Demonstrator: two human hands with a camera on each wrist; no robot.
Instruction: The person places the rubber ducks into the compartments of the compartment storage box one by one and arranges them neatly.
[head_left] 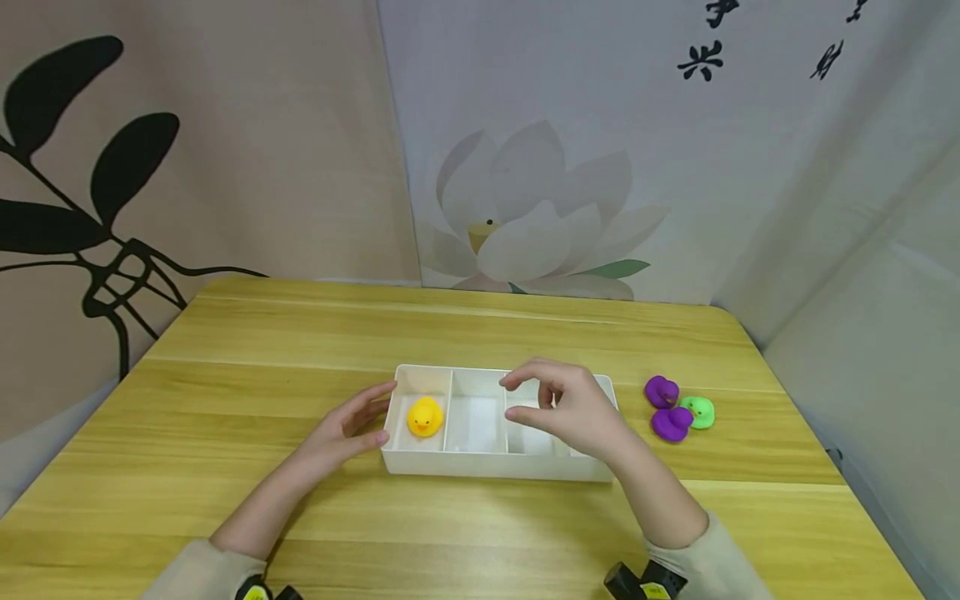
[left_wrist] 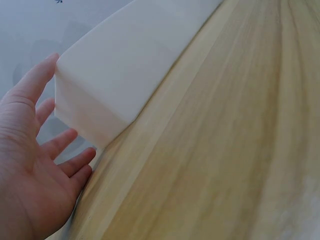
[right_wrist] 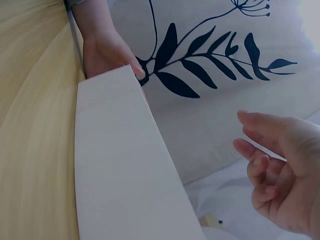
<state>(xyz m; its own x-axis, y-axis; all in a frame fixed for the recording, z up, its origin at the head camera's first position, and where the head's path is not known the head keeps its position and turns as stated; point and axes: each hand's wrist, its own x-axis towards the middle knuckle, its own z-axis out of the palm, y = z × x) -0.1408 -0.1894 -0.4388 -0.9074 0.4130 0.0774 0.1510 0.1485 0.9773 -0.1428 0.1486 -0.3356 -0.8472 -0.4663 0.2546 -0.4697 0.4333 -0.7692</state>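
Observation:
A white divided box [head_left: 495, 466] lies lengthwise across the wooden table, and a yellow rubber duck [head_left: 424, 417] sits in its leftmost compartment. My left hand [head_left: 348, 427] touches the box's left end, thumb near the front corner and fingers farther back; in the left wrist view the fingers are extended along that end of the white box [left_wrist: 120, 60]. Over the right part of the box hovers my right hand [head_left: 576, 406], thumb and index finger apart with nothing between them. It hides part of the right compartments. The right wrist view also shows this hand [right_wrist: 285, 170] holding nothing.
Right of the box, two purple rubber ducks [head_left: 671, 424] and a green rubber duck [head_left: 699, 412] stand close together on the table [head_left: 495, 542]. Behind the table hangs a printed cloth [head_left: 300, 150] with leaves and a lotus.

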